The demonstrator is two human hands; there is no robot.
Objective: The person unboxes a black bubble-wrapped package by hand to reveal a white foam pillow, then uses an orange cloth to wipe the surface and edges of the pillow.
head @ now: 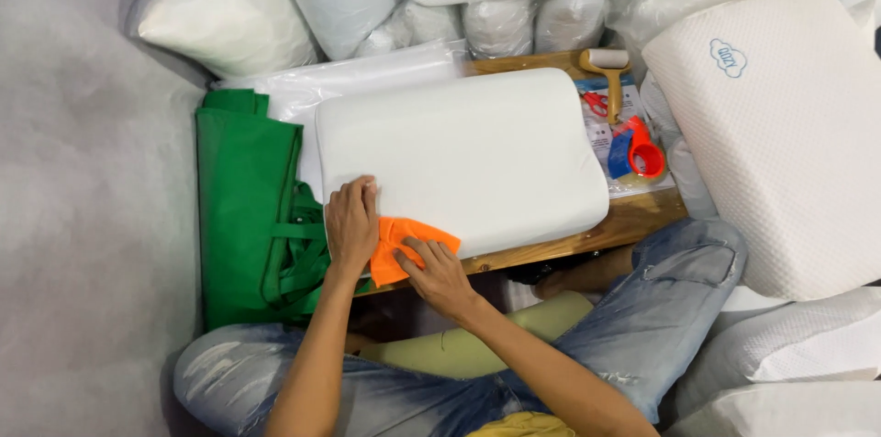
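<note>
**Two hands on one orange cloth at the pillow's near corner**

Two hands meet at the near left corner of the white foam pillow [459, 157]. Our left hand [351, 221] lies flat with its fingers spread, pressing on the pillow's corner and touching the orange cloth [404, 249]. Our right hand [439, 272] pinches the cloth's lower edge between thumb and fingers, so it is closed on the cloth.

We judge the cloth light, limp and easy to bunch; it folds where we grip it, so a hold on an edge or corner suits it. The pillow looks soft and springy, light for its bulk, with rounded edges that offer no firm grip; we would take it with open palms on its sides.

The pillow fills most of the low wooden desk [633, 221], and its near edge reaches just beyond our fingers. Left of our left hand a folded green bag [243, 207] hangs off the desk edge, its straps just under our wrist. Beyond the pillow's far right end, well away from both hands, lie a wooden roller [607, 70], red scissors [595, 104] and a red-and-blue tape dispenser [635, 154].

Room is tight: wrapped pillows [229, 5] crowd the far side and a large textured white pillow [789, 134] stands to the right. The freest way out is toward us, over our knees, or left across the grey floor [83, 217].
</note>
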